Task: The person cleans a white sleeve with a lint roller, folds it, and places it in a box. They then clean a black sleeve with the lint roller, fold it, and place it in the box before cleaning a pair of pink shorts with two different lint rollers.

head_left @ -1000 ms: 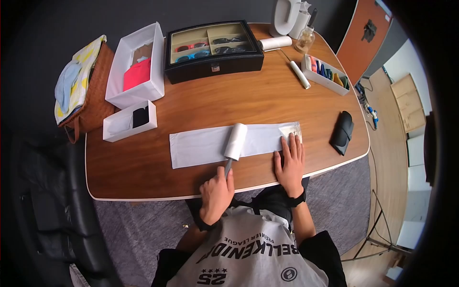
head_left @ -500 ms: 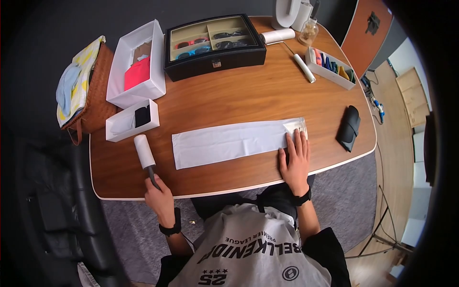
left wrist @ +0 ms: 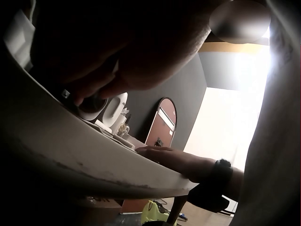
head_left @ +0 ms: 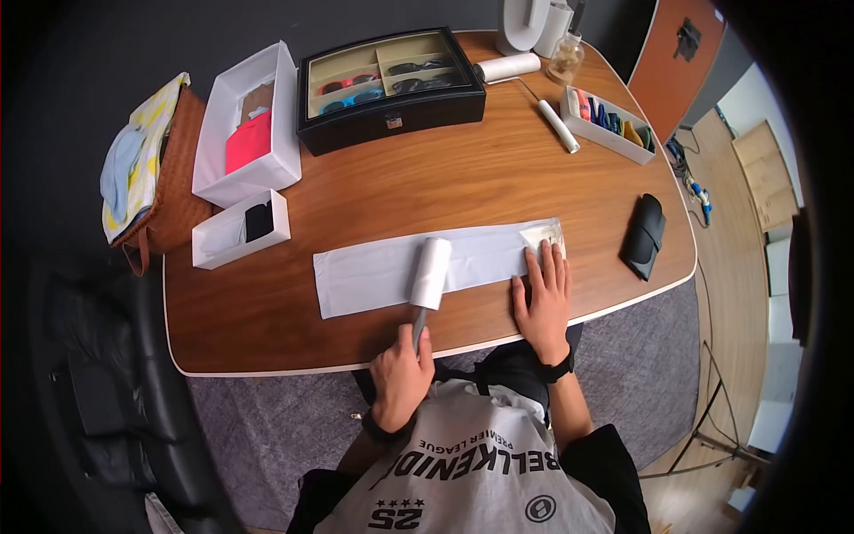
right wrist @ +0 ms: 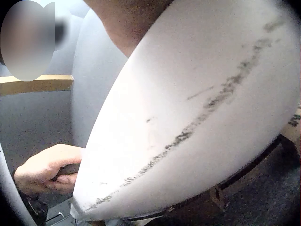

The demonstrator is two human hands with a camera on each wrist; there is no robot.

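Note:
A long white cloth piece (head_left: 374, 271) lies flat on the wooden table, with a shiny, patterned patch at its right end. The left hand (head_left: 402, 378) grips the grey handle of a lint roller (head_left: 431, 272), whose white roll is over the middle of the cloth. Fingers extended, the right hand (head_left: 543, 298) rests on the cloth's right end. In the left wrist view the left hand (left wrist: 136, 56) is dark, and the right hand (left wrist: 174, 159) lies beyond the table edge. The right wrist view shows the left hand (right wrist: 54, 167) curled, partly behind the table edge.
Behind the cloth stand a black glasses case (head_left: 391, 125), a large white box (head_left: 289, 142) and a small white box (head_left: 240, 254). A box of rolled items (head_left: 609, 138), another roller (head_left: 558, 126) and a black pouch (head_left: 644, 237) are rightward. A woven basket (head_left: 182, 160) sits left.
The left hand with the lint roller went left off the cloth, then came back over its middle. The right hand has stayed on the cloth's right end.

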